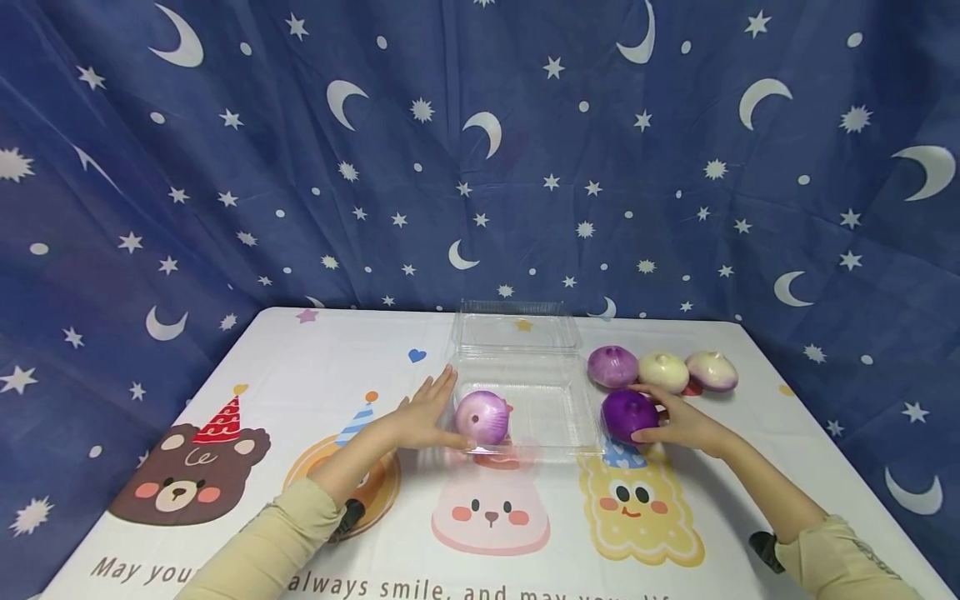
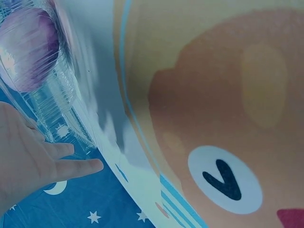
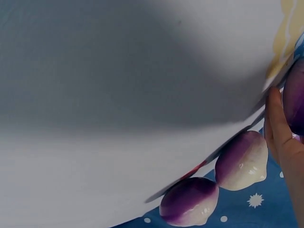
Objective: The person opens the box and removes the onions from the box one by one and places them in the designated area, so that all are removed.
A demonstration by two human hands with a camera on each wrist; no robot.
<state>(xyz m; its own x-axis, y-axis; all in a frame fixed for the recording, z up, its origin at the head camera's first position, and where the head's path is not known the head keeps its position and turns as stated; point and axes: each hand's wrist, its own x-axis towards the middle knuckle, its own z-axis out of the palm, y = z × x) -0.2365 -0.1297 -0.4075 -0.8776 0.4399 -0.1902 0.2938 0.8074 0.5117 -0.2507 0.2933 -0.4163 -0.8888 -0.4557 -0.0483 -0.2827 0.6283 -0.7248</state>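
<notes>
A clear plastic container (image 1: 555,417) stands on the table with its lid tipped back. In its left part sits a pale purple onion (image 1: 482,417), also visible through the plastic in the left wrist view. My left hand (image 1: 420,423) rests along the container's left side, fingers extended and thumb near the front edge. At the container's right, my right hand (image 1: 688,425) holds a dark purple onion (image 1: 628,415) between thumb and fingers. In the right wrist view only part of this onion (image 3: 295,99) shows beside the fingers. Whether it touches the table is unclear.
Behind the right hand lie a purple onion (image 1: 612,367), a cream onion (image 1: 663,372) and a white-and-purple onion (image 1: 712,370) in a row. The clear lid (image 1: 495,332) extends toward the blue star-patterned curtain (image 1: 510,167). Cartoon prints cover the white tablecloth (image 1: 360,350).
</notes>
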